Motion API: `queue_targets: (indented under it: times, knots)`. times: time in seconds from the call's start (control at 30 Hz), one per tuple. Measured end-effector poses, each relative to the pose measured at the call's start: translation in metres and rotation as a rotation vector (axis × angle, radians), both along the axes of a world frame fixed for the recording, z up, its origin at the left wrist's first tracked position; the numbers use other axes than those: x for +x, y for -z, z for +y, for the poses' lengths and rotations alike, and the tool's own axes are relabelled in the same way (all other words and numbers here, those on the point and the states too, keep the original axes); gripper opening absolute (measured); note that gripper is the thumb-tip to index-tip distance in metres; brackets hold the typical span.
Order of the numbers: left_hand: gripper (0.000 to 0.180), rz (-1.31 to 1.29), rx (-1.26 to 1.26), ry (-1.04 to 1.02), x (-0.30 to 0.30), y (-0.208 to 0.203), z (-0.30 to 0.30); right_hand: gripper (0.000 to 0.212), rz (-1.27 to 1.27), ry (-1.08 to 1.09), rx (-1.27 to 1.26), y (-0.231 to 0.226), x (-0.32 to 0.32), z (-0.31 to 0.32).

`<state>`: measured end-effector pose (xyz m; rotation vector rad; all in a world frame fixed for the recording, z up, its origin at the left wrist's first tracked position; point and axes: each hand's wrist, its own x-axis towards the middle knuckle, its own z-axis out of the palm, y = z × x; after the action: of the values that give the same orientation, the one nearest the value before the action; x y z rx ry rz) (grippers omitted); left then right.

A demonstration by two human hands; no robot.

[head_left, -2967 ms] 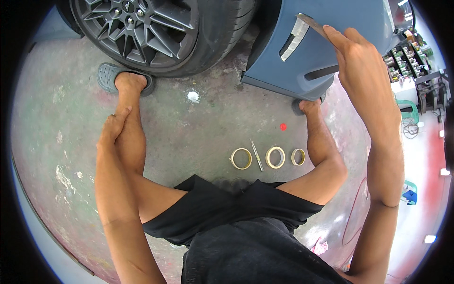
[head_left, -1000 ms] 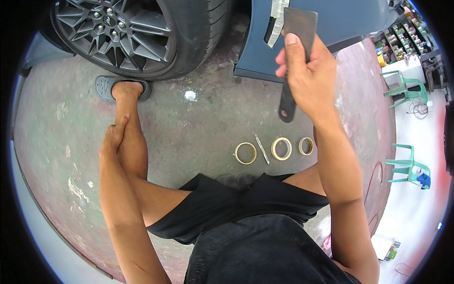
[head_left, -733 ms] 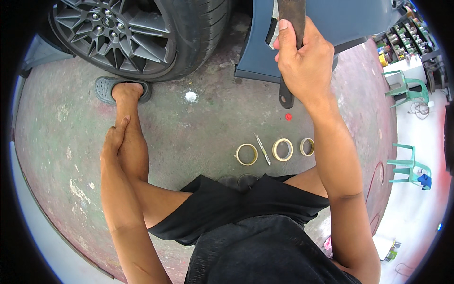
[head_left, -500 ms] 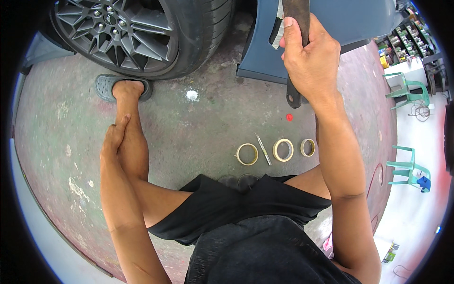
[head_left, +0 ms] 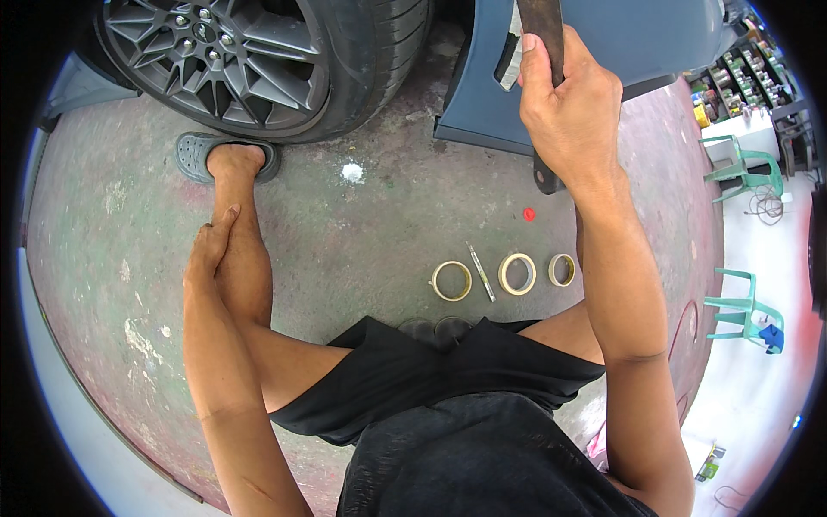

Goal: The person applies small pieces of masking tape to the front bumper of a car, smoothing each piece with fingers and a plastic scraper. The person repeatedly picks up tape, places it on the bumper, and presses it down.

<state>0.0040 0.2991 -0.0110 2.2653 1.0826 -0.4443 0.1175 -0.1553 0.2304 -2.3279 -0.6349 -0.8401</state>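
In my right hand, closed around it, is a long dark flat tool with a hole in its tail end. The tool lies along a blue car body panel with a whitish-grey patch beside it; its far end runs out of view. Down at my left shin, my left hand is wrapped around the leg. Its thumb shows on the shin, while most of the fingers are hidden behind.
A car wheel stands at upper left above my clogged foot. On the floor lie a masking tape roll, two thinner rolls, a pen-like stick and a red disc. Green chairs stand at right.
My right hand has shifted slightly right, and the tool's tail end has swung a little to the right. The left hand stays on the shin.
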Motion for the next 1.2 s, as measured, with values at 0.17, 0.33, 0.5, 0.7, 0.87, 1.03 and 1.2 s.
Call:
queue_targets:
  times: [0.17, 0.33, 0.5, 0.7, 0.87, 1.03, 1.2]
  knots:
    - [0.125, 0.002, -0.022, -0.012, -0.001, -0.005, -0.004, 0.018, -0.045, 0.040, -0.065, -0.001, -0.001, 0.001]
    - [0.122, 0.000, -0.012, 0.000, -0.001, -0.005, -0.002, 0.018, 0.001, 0.097, -0.089, -0.003, -0.008, 0.005]
    - [0.122, -0.014, -0.026, -0.005, -0.001, -0.001, 0.000, 0.018, 0.025, 0.117, -0.101, -0.002, -0.011, 0.006]
    - [0.122, 0.002, 0.001, 0.003, -0.001, -0.004, -0.002, 0.018, 0.041, 0.155, -0.128, 0.007, -0.011, 0.002]
    - [0.122, 0.014, -0.005, 0.000, 0.000, -0.010, -0.007, 0.019, 0.063, 0.156, -0.135, 0.010, -0.013, 0.001]
    - [0.123, -0.006, 0.008, 0.008, -0.002, -0.004, -0.001, 0.019, 0.050, 0.160, -0.153, 0.015, -0.012, 0.001]
    - [0.124, 0.012, -0.011, -0.001, -0.001, -0.005, -0.001, 0.019, 0.072, 0.158, -0.168, 0.018, -0.013, -0.003]
